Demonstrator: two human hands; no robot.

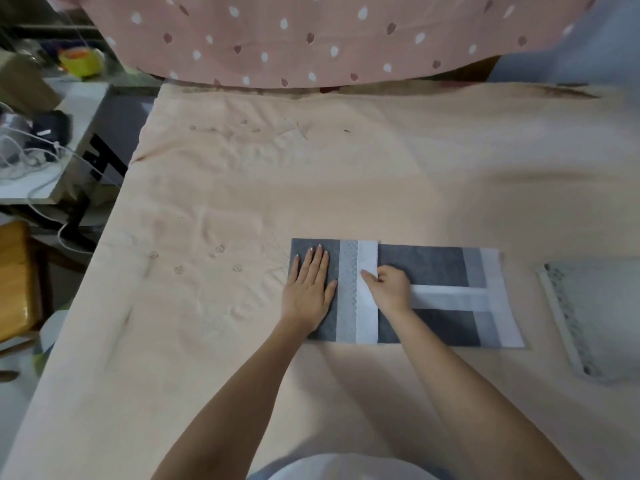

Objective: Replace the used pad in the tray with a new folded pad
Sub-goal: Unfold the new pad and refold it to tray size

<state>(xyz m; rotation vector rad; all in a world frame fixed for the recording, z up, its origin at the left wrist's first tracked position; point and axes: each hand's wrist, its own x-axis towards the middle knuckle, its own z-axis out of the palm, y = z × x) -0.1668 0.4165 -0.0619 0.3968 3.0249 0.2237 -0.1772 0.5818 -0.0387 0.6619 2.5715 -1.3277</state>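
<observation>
Pressing flat: left hand (309, 289) has fingers straight and together, palm down on the left end of the folded pad (429, 268). Right hand (389, 287) has fingers curled, pinching the white flap near the pad's middle. One grey-and-white pad, long axis running left-right, lying on the peach bedsheet (242, 188) near its near edge, right of centre. One tray (588, 317) with a patterned rim sits just beside the pad's right end, apart from it.
</observation>
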